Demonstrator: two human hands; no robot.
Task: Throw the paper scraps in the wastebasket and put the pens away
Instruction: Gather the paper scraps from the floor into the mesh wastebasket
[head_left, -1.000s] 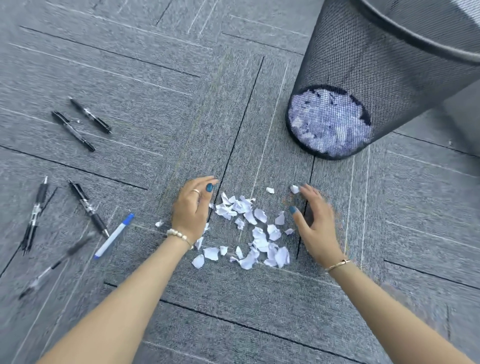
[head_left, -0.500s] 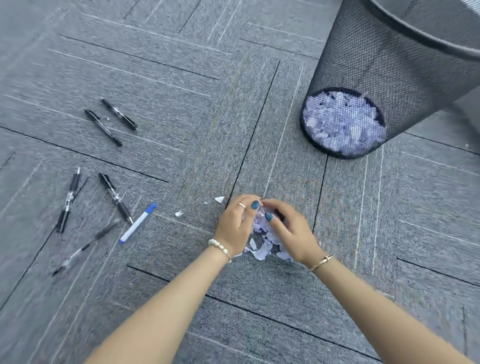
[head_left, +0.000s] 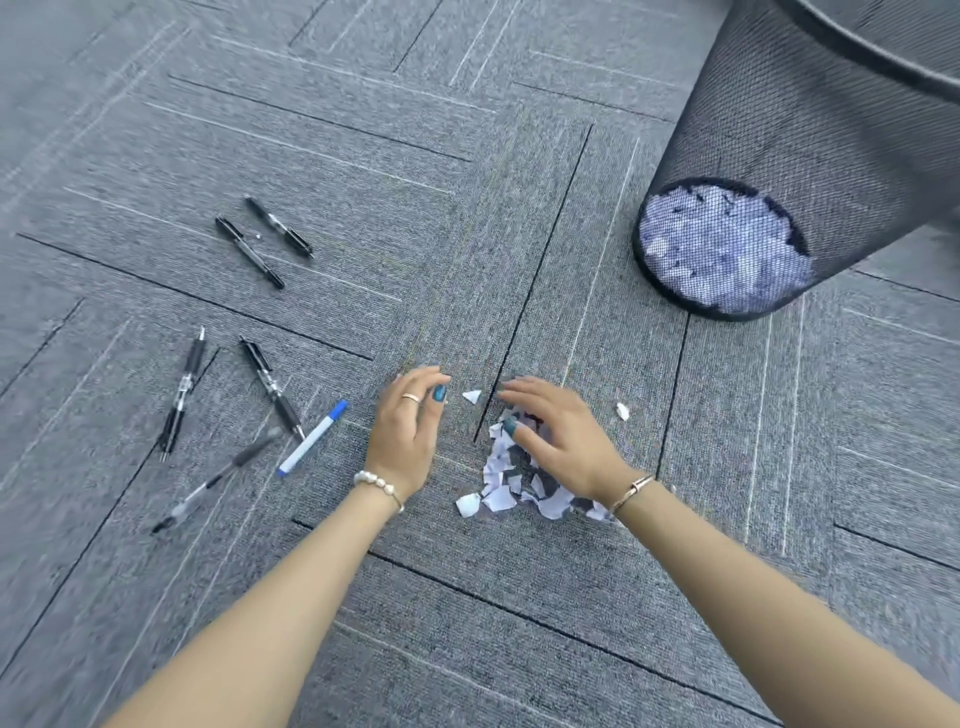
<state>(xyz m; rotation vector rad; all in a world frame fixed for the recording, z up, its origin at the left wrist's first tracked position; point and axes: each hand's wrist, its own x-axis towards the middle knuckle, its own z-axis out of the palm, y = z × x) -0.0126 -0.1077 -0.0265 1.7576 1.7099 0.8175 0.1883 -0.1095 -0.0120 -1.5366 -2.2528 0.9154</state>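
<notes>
A heap of white paper scraps (head_left: 511, 480) lies on the grey carpet under my right hand (head_left: 561, 441), whose spread fingers rest on top of it. My left hand (head_left: 410, 431) hovers open to the left of the heap, holding nothing. One loose scrap (head_left: 471, 396) lies between the two hands, and another scrap (head_left: 622, 411) lies to the right. The black mesh wastebasket (head_left: 810, 130) stands at the upper right, with white paper showing through its base. Several pens lie at the left, among them two black pens (head_left: 265, 241) and a white pen with a blue cap (head_left: 313, 437).
Grey carpet tiles (head_left: 467, 597) with dark seams cover the whole floor. More black pens (head_left: 182, 395) lie at the far left beside one pen (head_left: 215, 475) that is blurred.
My hands had been cupped together over the scraps. Now they have parted: the left has moved left and opened, and the right rests on the gathered heap.
</notes>
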